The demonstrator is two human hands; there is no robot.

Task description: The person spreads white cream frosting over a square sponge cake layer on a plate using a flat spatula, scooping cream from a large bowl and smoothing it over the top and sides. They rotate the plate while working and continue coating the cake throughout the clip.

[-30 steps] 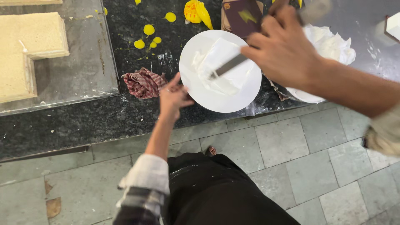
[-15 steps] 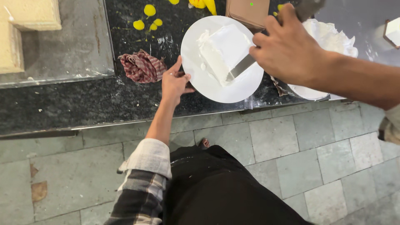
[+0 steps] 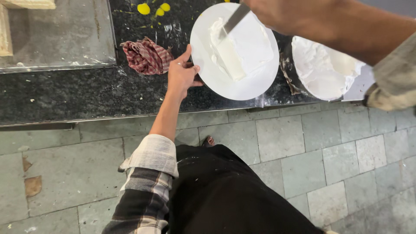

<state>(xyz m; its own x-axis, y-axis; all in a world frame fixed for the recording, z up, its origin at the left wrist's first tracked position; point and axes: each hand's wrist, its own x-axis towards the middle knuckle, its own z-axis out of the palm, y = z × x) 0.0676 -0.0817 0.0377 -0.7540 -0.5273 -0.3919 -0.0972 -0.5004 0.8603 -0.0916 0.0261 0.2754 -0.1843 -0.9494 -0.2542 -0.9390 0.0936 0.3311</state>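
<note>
Icing a white block on a round plate at a dark tabletop [image 3: 65, 95].
Left to right: crumpled checked cloth [image 3: 146, 55]; left hand [image 3: 182, 74] gripping the near-left rim of the white plate [image 3: 242, 84]; cream-coated block [image 3: 242, 50] on it; right hand [image 3: 277, 13] closed on a spatula [image 3: 234, 19] touching the block; cream bowl [image 3: 323, 69] beside.

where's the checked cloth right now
In the head view, the checked cloth lies crumpled on the dark counter, just left of the left hand that touches the white round board.
</note>
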